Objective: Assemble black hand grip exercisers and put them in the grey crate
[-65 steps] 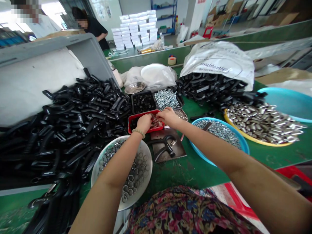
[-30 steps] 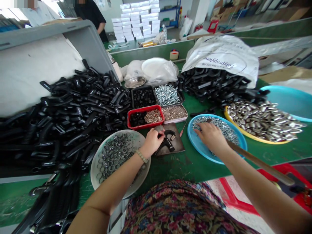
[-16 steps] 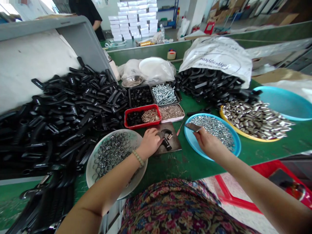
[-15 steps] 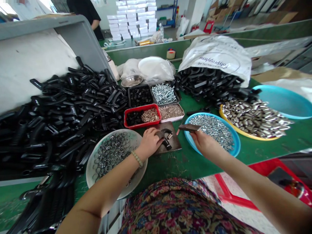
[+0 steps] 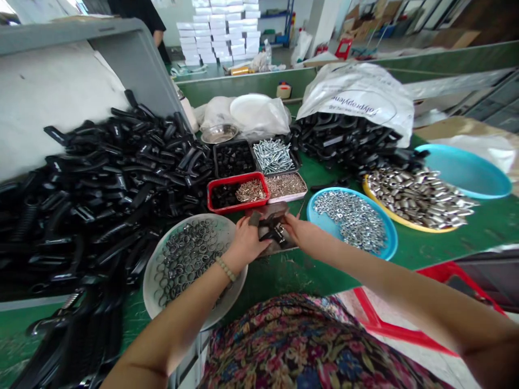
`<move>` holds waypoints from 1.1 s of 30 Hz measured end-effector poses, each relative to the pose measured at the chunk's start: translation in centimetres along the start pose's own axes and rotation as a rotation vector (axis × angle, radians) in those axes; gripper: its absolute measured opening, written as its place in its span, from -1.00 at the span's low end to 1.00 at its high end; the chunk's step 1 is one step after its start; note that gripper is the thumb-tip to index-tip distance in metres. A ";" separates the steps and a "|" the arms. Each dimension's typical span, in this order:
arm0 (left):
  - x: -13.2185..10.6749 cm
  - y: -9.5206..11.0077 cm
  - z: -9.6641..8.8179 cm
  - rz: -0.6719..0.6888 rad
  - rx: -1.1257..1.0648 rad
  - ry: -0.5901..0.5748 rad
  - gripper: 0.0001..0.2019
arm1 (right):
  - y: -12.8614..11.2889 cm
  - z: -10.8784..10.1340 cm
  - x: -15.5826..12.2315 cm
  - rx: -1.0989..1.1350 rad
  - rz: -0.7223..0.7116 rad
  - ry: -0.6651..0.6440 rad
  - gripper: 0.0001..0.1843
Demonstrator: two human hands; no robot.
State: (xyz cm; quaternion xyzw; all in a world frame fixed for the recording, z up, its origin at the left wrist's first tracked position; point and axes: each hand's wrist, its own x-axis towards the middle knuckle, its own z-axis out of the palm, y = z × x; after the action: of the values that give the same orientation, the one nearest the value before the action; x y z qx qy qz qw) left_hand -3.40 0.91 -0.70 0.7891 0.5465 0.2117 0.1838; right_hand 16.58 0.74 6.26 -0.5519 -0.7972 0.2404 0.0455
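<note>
My left hand is closed on a black curved plastic part, which rests over a small metal plate. A small shiny metal piece shows at that part. From the other side my right hand grips a dark flat metal bar, lying across or just above the black part; whether they touch I cannot tell. The fingertips of both hands are partly hidden. Left of the plate is a pale bowl of metal rings, and to the right a blue tray of small silvery nuts.
Behind the plate stand a red tray of black pieces and coppery rivets and a black tray of screws. Black curved parts are heaped at left, more spill from a white bag. Metal sleeves fill a yellow-rimmed tray.
My right hand has moved left with the metal bar, from beside the blue tray to over the black part. My left hand stays at the plate, its fingers slightly shifted.
</note>
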 end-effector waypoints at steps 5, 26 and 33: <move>-0.9 0.9 -0.2 0.113 0.114 -0.056 -0.51 | 4.8 -0.4 -1.2 -0.066 0.189 0.177 -0.64; 8.6 3.5 -3.5 0.079 0.390 -0.115 -0.72 | 7.6 -1.6 13.0 -0.437 -0.124 0.256 -0.81; 17.9 3.8 0.3 0.044 0.391 -0.084 -0.73 | 8.4 -2.2 12.8 -0.245 -0.141 0.296 -0.83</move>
State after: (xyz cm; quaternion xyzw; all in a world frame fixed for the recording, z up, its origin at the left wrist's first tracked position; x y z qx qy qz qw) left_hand 5.35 16.48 3.46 0.8298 0.5515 0.0727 0.0451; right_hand 19.55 15.27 2.08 -0.5255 -0.8417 0.0544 0.1114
